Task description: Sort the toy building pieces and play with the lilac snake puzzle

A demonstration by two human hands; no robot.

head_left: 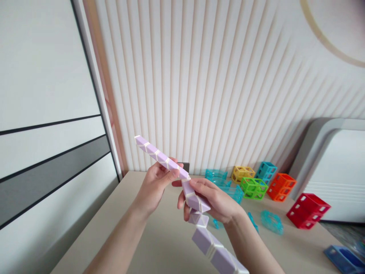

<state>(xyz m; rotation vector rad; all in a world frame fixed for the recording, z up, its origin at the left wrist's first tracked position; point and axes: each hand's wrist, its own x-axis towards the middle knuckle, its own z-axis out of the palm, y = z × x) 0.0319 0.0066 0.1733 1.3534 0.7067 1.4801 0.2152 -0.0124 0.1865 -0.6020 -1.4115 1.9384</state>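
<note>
A purple snake puzzle (pixel 154 151) with white edges is held up in front of me over the table. Its upper part runs straight toward the upper left, then the chain bends and twists down to the lower right, past the picture's bottom edge. My left hand (pixel 155 184) is closed around the straight part, its thumb on the top face. Just right of it, my right hand (pixel 215 198) grips the part below the bend, thumb on top and fingers curled beneath. Some segments are hidden behind the fingers.
On the table (pixel 168 239), to the right, stand a yellow frame block (pixel 242 174), a green one (pixel 253 188), a blue one (pixel 265 172), an orange one (pixel 281 187) and a red one (pixel 308 211). Clear teal pieces (pixel 272 222) lie nearby. A ribbed wall (pixel 182 83) rises behind.
</note>
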